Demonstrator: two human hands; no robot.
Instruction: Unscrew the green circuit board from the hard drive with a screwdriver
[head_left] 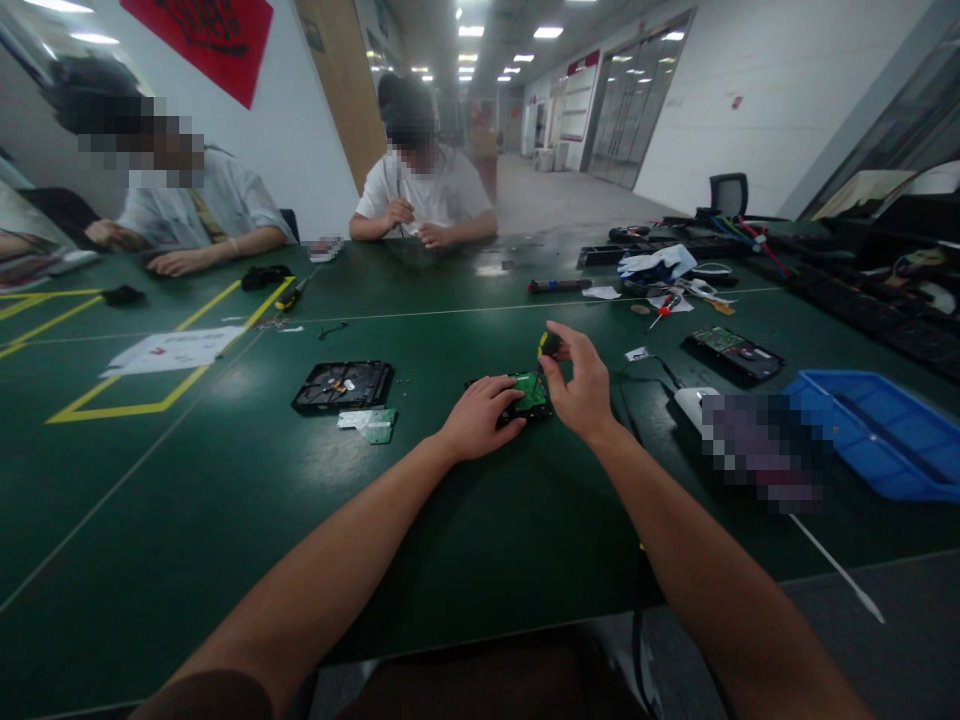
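My left hand (481, 416) grips the left part of a small hard drive (532, 392) lying on the table, its fingers over the green circuit board and its thumb along the near side. Between the thumb and fingers of my right hand (579, 388) is a screwdriver (549, 345) with a yellow and black handle, held upright above the drive's right end. Its tip is too fine to make out. To the left lies an opened black hard drive (343, 384), with a loose green circuit board (379, 427) at its near edge. A few tiny screws seem scattered beside it.
At right are a blue plastic tray (877, 430), another hard drive (733, 354) and a white device (694, 408) with a cable. A red screwdriver (664, 310) and gloves (660, 264) lie farther back. Two people sit across the green table (247, 520); paper (172, 350) lies at left.
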